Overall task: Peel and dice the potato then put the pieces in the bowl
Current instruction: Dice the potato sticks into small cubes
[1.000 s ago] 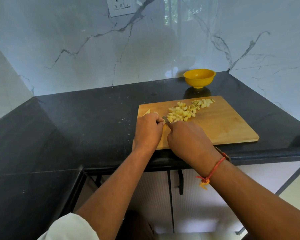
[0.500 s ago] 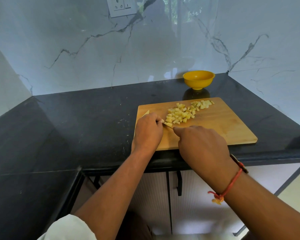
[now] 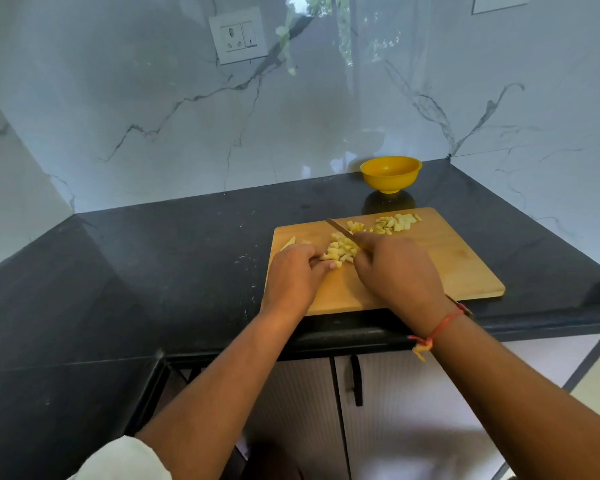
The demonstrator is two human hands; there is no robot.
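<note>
A wooden cutting board (image 3: pixel 458 268) lies on the black counter. Diced potato pieces (image 3: pixel 342 249) are heaped near its middle, with a second small heap (image 3: pixel 397 223) at the far edge. My right hand (image 3: pixel 395 268) grips a knife (image 3: pixel 338 228) whose blade points away to the left, behind the near heap. My left hand (image 3: pixel 293 275) rests on the board with curled fingers pinching potato pieces at the near heap's left side. An empty yellow bowl (image 3: pixel 390 174) stands behind the board by the wall. A pale potato sliver (image 3: pixel 289 242) lies at the board's left edge.
The black counter (image 3: pixel 153 271) runs left and wraps round a corner, with marble walls behind and on both sides. A wall socket (image 3: pixel 238 36) sits high on the back wall. Cabinet doors with a black handle (image 3: pixel 355 379) are under the counter's front edge.
My right hand moved forward and the knife blade now shows behind the near heap. The potato pieces are split into two heaps. My left hand stayed at the heap's left side.
</note>
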